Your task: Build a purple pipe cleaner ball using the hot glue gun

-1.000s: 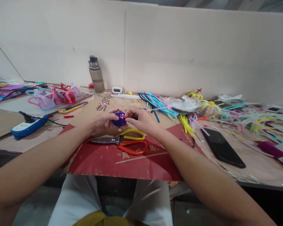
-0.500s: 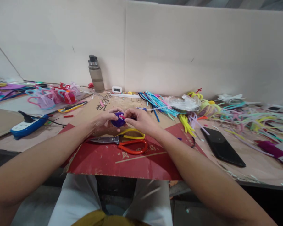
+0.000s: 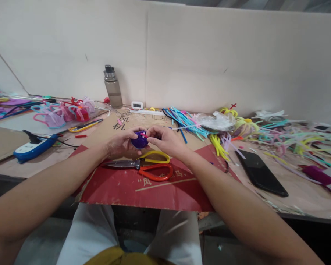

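Note:
My left hand [image 3: 120, 141] is curled around a small purple round piece [image 3: 139, 141] held just above the cardboard. My right hand [image 3: 165, 140] meets it from the right, its thumb and forefinger pinching a short pink strip [image 3: 144, 135] that sticks out of the purple piece. Just in front of both hands lie scissors [image 3: 151, 166] with one yellow and one red handle loop, blades pointing left. Most of the purple piece is hidden by my fingers.
A black phone [image 3: 260, 172] lies right of my forearm. Colourful strips [image 3: 187, 123] are heaped at the back and right. A water bottle [image 3: 113, 87] stands by the wall. A blue power strip [image 3: 34, 143] and small pink and purple baskets [image 3: 60, 112] sit at the left.
Both hands stay together on the purple piece; the fingers have shifted only slightly around it. Everything on the table lies as before.

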### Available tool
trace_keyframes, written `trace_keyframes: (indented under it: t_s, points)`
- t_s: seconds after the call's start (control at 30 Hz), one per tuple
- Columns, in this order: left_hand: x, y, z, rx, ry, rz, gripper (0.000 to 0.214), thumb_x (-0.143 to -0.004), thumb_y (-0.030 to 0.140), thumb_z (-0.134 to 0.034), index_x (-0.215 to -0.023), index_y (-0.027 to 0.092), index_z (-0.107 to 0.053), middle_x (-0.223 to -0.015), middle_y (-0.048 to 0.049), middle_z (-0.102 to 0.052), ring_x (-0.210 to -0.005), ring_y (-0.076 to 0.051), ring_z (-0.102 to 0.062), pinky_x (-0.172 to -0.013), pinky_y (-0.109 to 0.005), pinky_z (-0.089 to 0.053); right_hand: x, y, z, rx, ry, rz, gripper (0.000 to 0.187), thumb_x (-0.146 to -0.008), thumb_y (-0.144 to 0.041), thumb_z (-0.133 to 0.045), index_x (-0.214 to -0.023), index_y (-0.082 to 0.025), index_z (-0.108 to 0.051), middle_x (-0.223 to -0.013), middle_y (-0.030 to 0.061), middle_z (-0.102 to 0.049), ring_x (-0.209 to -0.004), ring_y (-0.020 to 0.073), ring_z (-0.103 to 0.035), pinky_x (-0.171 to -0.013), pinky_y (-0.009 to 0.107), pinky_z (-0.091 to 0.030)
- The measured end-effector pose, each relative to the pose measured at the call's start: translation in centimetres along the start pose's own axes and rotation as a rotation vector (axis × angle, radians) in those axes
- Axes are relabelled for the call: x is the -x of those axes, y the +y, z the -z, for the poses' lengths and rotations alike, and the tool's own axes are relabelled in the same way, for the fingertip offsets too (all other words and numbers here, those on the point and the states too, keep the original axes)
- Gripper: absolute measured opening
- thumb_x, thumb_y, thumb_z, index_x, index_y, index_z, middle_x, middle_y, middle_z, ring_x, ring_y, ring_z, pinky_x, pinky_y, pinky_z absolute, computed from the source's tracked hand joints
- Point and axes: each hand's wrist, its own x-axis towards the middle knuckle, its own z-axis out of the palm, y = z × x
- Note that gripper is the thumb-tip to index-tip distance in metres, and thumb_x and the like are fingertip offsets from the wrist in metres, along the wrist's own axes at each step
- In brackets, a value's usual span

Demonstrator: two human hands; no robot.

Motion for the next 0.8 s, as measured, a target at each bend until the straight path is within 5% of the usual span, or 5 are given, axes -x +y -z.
trace_keyframes:
  t_s: [0.8]
  points:
    - [0.01, 0.48, -0.04, -0.038, 0.005, 0.024, 0.029, -0.068, 0.018, -0.065, -0.096, 0.015, -0.057, -0.095, -0.0088, -0.067, -0.088, -0.03, -0.07, -0.058, -0.033, -0.057, 0.02, -0.12, 0.09, 0.009, -0.014, -0.003, 0.003, -0.08, -0.017, -0.058, -0.082, -0.018, -0.058, -0.069, -0.0029, -0.058, -0.064, 0.0109, -0.051, -0.063, 0.025, -0.039]
